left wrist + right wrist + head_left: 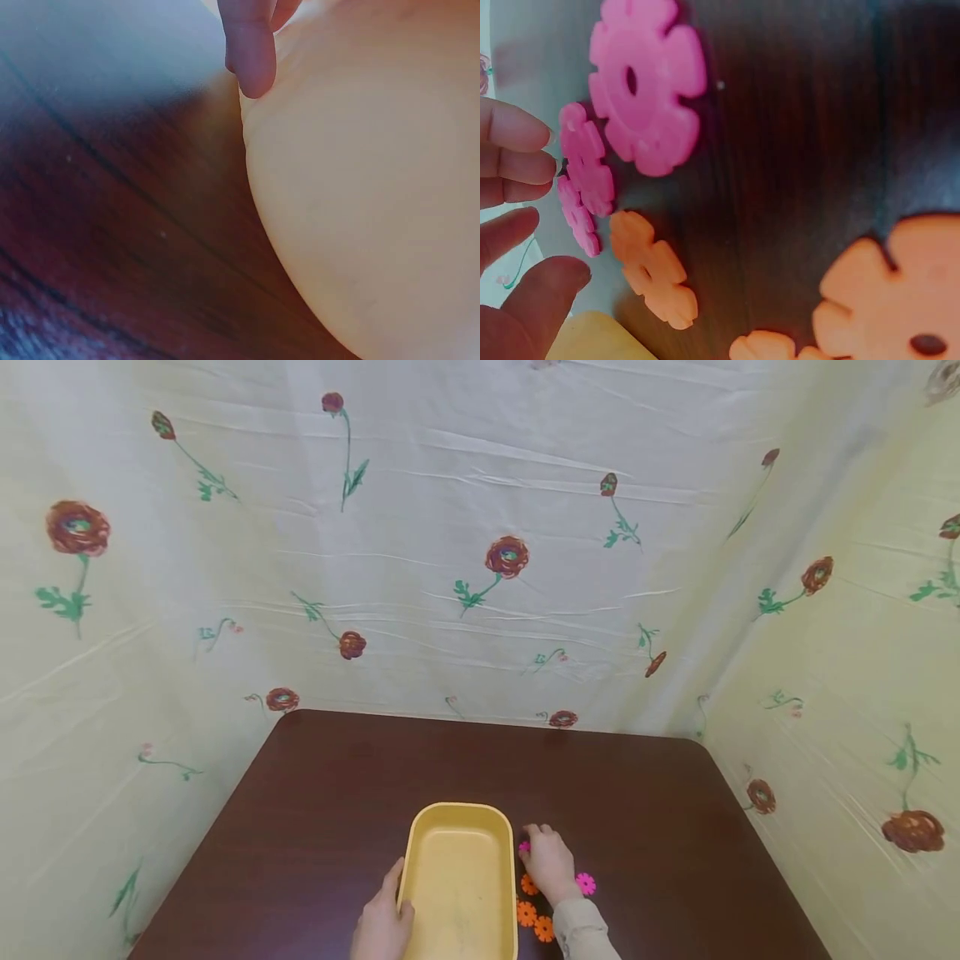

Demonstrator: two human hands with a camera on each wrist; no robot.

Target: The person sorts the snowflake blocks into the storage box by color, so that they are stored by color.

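A yellow tray (460, 827) stands empty near the front of the brown table (645, 810). My left hand (397, 889) holds its left rim, thumb on the edge; in the left wrist view a finger (251, 52) lies against the tray's outer wall (375, 195). My right hand (534, 843) hovers just right of the tray over flower-shaped discs. Its fingers (514, 127) are loosely spread beside a small pink disc (587, 157) and pinch nothing. A larger pink disc (646, 82) and orange discs (654, 270) lie flat close by.
Another pink disc (586, 883) lies right of my right wrist, and orange discs (527, 912) lie beside the tray's right wall. Flowered cloth walls (480, 568) close in the table at the back and both sides.
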